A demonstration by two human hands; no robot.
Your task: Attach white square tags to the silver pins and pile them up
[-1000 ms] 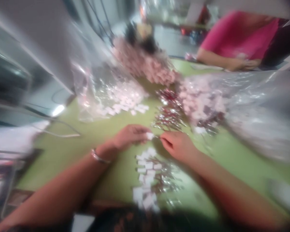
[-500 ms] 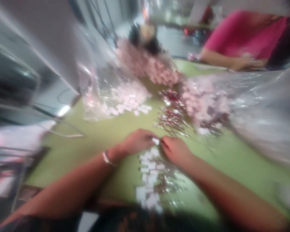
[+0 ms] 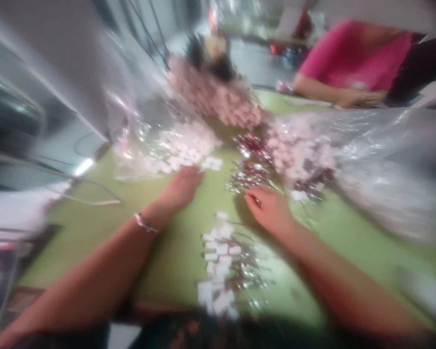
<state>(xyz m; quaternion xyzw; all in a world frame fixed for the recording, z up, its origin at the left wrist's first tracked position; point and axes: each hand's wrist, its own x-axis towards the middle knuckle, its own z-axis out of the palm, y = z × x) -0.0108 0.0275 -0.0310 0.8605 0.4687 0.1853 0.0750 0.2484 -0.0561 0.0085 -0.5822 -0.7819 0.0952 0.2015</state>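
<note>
My left hand (image 3: 183,186) rests at the near edge of a heap of small white pieces (image 3: 192,143) that spills from a clear plastic bag (image 3: 125,155). Its fingertips are blurred and partly hidden, so its grip does not show. My right hand (image 3: 271,207) is at the near end of a pile of shiny silver and red stems (image 3: 252,172). Thumb and fingers are curled together there; what they hold, if anything, is too blurred to name. Below and between the hands lies a column of white pieces on thin silvery stems (image 3: 221,264).
Pink bunches (image 3: 221,97) lie at the back of the green table (image 3: 160,271). On the right, a large clear bag (image 3: 392,179) sits beside pale pink pieces (image 3: 298,148). Across the table, a person in a pink top (image 3: 359,63) has their hands together.
My hands were together at a small white piece above the column. They have parted: the left moved left and away to the white heap, the right slightly away to the stems.
</note>
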